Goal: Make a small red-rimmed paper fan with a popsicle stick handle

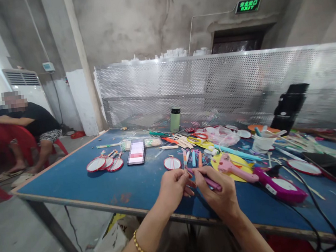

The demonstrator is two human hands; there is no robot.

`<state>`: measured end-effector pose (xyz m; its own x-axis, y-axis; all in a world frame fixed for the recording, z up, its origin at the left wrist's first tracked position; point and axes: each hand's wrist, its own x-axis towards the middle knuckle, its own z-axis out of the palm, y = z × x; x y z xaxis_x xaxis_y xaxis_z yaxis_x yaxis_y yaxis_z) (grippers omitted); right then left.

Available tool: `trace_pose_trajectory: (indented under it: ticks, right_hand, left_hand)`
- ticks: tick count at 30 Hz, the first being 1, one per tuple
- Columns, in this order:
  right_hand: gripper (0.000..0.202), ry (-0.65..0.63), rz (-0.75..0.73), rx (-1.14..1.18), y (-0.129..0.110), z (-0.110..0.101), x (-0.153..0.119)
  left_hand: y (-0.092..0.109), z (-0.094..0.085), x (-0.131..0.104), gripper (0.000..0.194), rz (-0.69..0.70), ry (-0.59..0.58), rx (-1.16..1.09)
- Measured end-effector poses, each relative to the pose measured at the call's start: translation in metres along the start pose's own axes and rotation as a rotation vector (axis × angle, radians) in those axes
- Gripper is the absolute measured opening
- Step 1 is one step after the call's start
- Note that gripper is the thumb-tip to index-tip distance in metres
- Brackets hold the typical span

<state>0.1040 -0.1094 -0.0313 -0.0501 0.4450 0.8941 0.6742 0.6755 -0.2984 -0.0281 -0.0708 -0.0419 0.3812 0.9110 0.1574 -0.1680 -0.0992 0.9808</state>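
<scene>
My left hand [172, 186] is closed around a short, flat wooden stick [185, 162] that stands upright, with an orange-pink upper end. My right hand [219, 189] grips a purple pen-shaped tool [212, 183], its tip pointing at the stick just beside my left fingertips. Whether the tip touches the stick is too small to tell. Behind my left hand lies a round white disc with a red rim [172, 163]. A blue stick-like piece [193, 158] and an orange one [200, 158] lie just beyond my hands. To the right rests a pink glue gun [235, 169] on yellow sheet material.
More red-rimmed discs [96, 164] and a phone [135, 152] lie at left. A green bottle [175, 120], scissors [201, 138], a white cup [263, 143] and a magenta device with cables [281, 186] stand or lie around. A perforated metal panel [211, 76] borders the table's back. People sit at far left.
</scene>
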Motion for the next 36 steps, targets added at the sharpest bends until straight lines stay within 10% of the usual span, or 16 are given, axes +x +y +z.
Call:
trace_pose_trajectory:
  ticks: [36]
  right_hand:
    - [0.011, 0.04, -0.007, -0.011, 0.001, 0.0008, -0.0005]
  left_hand:
    - [-0.0048, -0.0012, 0.0011, 0.033, 0.018, 0.009, 0.004]
